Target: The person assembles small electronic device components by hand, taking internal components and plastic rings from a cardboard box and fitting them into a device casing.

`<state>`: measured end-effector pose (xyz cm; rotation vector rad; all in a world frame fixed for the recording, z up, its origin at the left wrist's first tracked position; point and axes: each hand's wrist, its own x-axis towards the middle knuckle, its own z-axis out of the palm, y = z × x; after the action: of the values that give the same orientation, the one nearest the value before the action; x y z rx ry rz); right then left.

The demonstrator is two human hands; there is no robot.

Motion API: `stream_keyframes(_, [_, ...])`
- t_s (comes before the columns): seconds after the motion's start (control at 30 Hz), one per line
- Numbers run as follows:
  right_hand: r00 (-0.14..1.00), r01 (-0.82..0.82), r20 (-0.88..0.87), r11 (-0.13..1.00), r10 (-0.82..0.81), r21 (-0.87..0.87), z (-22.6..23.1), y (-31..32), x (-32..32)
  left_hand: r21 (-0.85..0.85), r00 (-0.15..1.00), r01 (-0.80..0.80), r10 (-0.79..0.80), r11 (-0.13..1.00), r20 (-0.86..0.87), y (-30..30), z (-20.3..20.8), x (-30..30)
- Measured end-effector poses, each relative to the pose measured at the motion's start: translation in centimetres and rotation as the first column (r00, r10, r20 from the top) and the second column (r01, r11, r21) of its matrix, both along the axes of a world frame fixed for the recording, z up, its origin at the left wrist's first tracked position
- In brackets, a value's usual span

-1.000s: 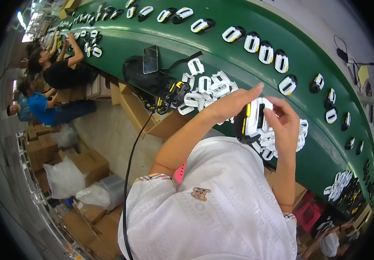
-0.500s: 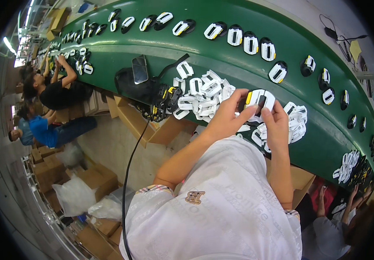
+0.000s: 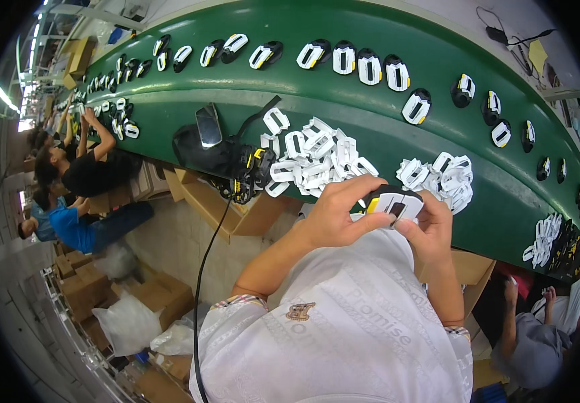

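Note:
Between both hands, close to my chest, is an oval plastic housing [image 3: 392, 203], black at the back, with a white slotted cover and a yellow patch on its left. My left hand [image 3: 341, 213] grips its left end, thumb on the white face. My right hand [image 3: 431, 225] closes round the other end, its thumb at the lower edge by the slot. Just beyond my left hand lies a heap of loose white slotted covers [image 3: 317, 153]. Another pile of white covers [image 3: 446, 180] lies past my right hand.
A phone [image 3: 209, 125] rests on a black bag [image 3: 189, 146] beside black-and-yellow parts [image 3: 253, 168]. Assembled housings [image 3: 369, 67] line the green conveyor [image 3: 290, 19]. Cardboard boxes [image 3: 266, 213] stand below the edge. Co-workers sit left [image 3: 95, 173] and right [image 3: 535, 342].
Both hands have drawn the housing down and nearer my chest, tipping its face. More of the right-hand pile of covers shows.

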<state>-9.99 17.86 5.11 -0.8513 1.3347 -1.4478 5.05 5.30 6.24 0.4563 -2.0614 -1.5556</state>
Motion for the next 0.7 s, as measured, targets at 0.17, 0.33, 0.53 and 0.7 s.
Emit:
stream_keyframes(0.17, [0.999, -0.012, -0.039, 1.0, 0.012, -0.025, 0.1, -1.1, -0.1, 0.066, 0.991, -0.135, 0.134, 0.989, 0.016, 0.2, -1.1, -0.9])
stream_keyframes(0.33, [0.982, 0.066, 0.172, 0.993, -0.082, 0.095, -0.2, -1.3, 0.7, 0.187, 0.98, -0.146, 0.117, 0.971, 0.161, 0.3, -0.5, -1.9])
stream_keyframes(0.53, [0.971, 0.178, 0.162, 0.984, -0.177, 0.008, -0.9, -0.9, 0.6, 0.173, 0.972, -0.174, 0.14, 0.969, 0.191, 0.2, -1.9, -3.9])
stream_keyframes(0.7, [0.783, 0.075, -0.608, 0.99, -0.132, -0.118, 1.7, -1.2, -1.2, 0.812, 0.994, -0.082, 0.107, 0.578, 0.025, -0.5, -4.3, -3.1])
